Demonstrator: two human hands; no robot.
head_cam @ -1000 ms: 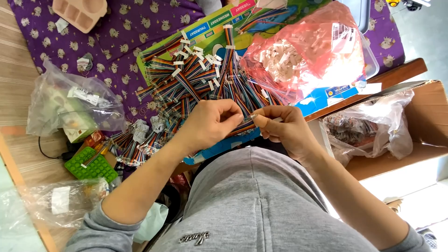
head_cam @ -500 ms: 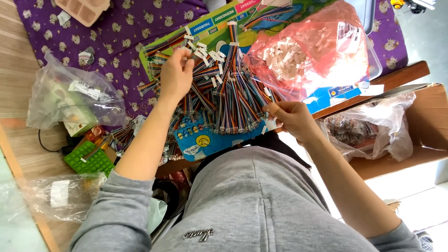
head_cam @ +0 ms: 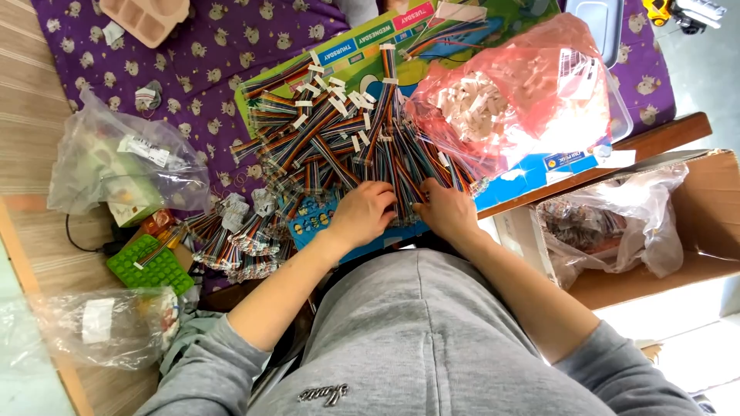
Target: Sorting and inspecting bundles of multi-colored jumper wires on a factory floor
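Observation:
A large heap of multicoloured ribbon cables [head_cam: 339, 131] with white connector ends lies on a colourful printed board [head_cam: 532, 173]. My left hand [head_cam: 364, 214] and my right hand [head_cam: 447, 209] rest side by side at the near edge of the heap, fingers curled down into the cables. Both hands touch the wires; the fingertips are hidden among them, so the grip itself is unclear. A smaller bundle of the same cables [head_cam: 231, 243] lies to the left of my left hand.
A pink plastic bag of white connectors [head_cam: 516, 100] sits at the right of the heap. A clear bag [head_cam: 123, 169] and a green block [head_cam: 150, 266] lie at the left. A cardboard box with a clear bag [head_cam: 617, 223] stands at the right. A purple patterned cloth [head_cam: 208, 69] covers the surface.
My left hand, which reached to the far side of the heap, has come back to the near edge. My right hand has moved left to meet it on the cables.

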